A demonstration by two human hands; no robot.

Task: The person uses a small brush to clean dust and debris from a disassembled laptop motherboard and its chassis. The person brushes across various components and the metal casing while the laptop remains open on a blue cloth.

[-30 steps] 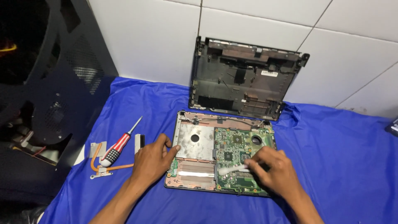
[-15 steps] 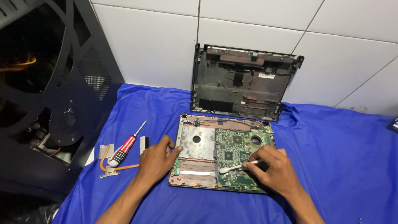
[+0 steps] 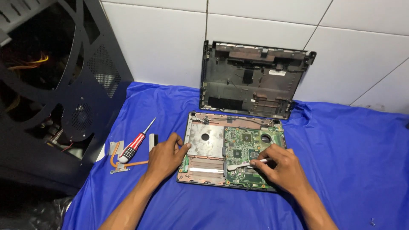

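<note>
Item: opened laptop base [image 3: 232, 153], lower centre of the frame, flat on a blue cloth [image 3: 349, 162] covering the table. Green circuit board [image 3: 251, 153] exposed on its right half, bare metal plate on its left.

Right hand [image 3: 283, 168]: grip closed on a pale, slim tool [image 3: 245, 165], tip resting on the board's lower middle. Against the earlier views the tool lies a little lower and flatter on the board; the hand has barely shifted, so work on that one spot appears ongoing.

Left hand [image 3: 166, 155]: fingers curled, resting on the base's left edge, holding nothing; placed as before, apparently steadying the base.

Nearby: red-handled screwdriver [image 3: 135, 144] and copper heat pipe [image 3: 123, 162], left of the left hand, unmoved. Detached black laptop cover [image 3: 255, 81] leaning on the tiled wall, upper centre. Black computer case [image 3: 55, 76], upper left.
</note>
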